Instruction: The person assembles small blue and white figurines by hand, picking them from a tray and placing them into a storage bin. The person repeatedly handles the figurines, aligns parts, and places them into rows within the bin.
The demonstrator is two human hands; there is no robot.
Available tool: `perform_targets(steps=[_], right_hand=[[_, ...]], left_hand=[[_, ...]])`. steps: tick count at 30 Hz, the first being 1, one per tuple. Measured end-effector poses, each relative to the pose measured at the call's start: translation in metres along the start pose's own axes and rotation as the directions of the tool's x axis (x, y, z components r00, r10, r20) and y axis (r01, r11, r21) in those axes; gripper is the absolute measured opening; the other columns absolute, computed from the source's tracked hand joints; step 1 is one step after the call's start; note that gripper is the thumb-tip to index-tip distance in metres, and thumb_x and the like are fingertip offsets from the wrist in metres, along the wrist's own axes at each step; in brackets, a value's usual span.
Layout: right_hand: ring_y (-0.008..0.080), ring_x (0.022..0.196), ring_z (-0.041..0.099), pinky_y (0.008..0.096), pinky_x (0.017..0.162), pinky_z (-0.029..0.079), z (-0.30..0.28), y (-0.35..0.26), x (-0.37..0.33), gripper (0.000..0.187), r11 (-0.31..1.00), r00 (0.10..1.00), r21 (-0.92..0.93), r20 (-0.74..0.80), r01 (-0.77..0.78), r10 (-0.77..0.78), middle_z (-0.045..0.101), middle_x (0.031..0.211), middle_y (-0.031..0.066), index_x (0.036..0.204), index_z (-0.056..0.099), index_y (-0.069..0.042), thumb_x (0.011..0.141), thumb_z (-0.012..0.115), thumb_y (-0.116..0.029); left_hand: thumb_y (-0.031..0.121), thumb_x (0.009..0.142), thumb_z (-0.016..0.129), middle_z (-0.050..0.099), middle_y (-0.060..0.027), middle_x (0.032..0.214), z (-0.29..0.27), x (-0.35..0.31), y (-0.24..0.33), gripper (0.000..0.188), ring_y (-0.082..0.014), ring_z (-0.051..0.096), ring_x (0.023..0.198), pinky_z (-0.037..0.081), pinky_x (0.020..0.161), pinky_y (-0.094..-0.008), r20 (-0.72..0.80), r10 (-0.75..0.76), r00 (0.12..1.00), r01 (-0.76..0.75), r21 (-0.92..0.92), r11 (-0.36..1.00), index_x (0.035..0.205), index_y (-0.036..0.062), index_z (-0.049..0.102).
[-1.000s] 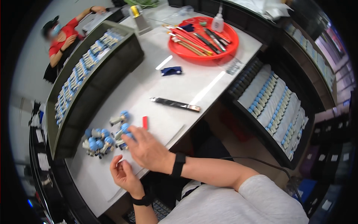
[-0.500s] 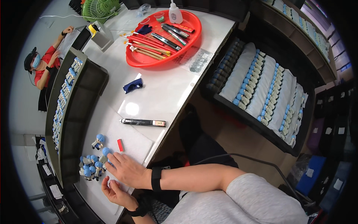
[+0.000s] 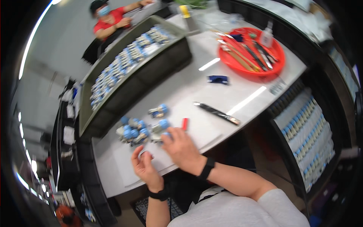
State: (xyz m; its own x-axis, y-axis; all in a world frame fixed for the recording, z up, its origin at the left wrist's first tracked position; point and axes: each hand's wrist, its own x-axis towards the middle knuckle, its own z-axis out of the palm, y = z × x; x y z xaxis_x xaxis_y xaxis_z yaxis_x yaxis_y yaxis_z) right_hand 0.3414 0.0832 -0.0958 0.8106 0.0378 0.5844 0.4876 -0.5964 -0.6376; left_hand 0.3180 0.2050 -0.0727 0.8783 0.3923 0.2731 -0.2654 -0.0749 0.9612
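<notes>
Small figurines (image 3: 133, 130) with light-blue hair and pale bodies lie in a cluster on the white table. My right hand (image 3: 183, 149) is at the near right side of this group, its fingers bent down around a blue-haired figurine (image 3: 166, 135) that they partly hide. Another figurine (image 3: 157, 128) lies just beyond those fingertips, and a single one (image 3: 159, 110) lies farther back. Close to the table's near edge, my left hand (image 3: 147, 170) is raised palm inward, fingers loosely curled and apart, with nothing visible in it. Motion blurs the picture somewhat.
A grey-green bin (image 3: 147, 75) full of figurines stands behind the cluster. Right of my hand lie a small red block (image 3: 185, 124), a black pen-like tool (image 3: 217, 112) and a dark-blue cloth piece (image 3: 218, 79). A red tray (image 3: 278, 66) holds brushes, knives and a bottle. A person (image 3: 109, 20) sits opposite.
The view has swung left, so the scene sits farther right and tilted. My right hand stays at the figurines; my left hand has lifted slightly, staying beside it.
</notes>
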Motion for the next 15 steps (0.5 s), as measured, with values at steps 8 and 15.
perform_targets(steps=[8,15], right_hand=[[0.0338,0.085,0.054,0.0388,0.07,0.046,-0.008,-0.011,0.003,0.026,0.964,0.991,0.23,0.043,-0.132,0.126,0.046,0.099,0.0152,0.095,0.05,-0.002,0.073,0.059,0.006],[0.0118,0.086,0.054,0.0241,0.073,0.045,-0.016,-0.007,0.003,0.022,0.642,0.946,0.705,0.139,-0.302,0.293,0.052,0.101,0.0065,0.104,0.05,0.0,0.083,0.055,0.004]], left_hand=[[-0.005,0.084,0.053,0.052,-0.0015,0.089,-0.006,0.005,-0.007,0.024,-0.0048,0.047,0.074,0.039,0.065,-0.0179,0.012,-0.023,1.0,0.025,-0.187,0.982,0.108,0.0,0.051],[0.001,0.087,0.053,0.057,-0.0032,0.098,-0.004,0.001,-0.003,0.02,-0.0072,0.052,0.076,0.044,0.071,-0.0202,0.148,-0.036,0.988,0.076,-0.271,0.959,0.107,-0.0003,0.054]])
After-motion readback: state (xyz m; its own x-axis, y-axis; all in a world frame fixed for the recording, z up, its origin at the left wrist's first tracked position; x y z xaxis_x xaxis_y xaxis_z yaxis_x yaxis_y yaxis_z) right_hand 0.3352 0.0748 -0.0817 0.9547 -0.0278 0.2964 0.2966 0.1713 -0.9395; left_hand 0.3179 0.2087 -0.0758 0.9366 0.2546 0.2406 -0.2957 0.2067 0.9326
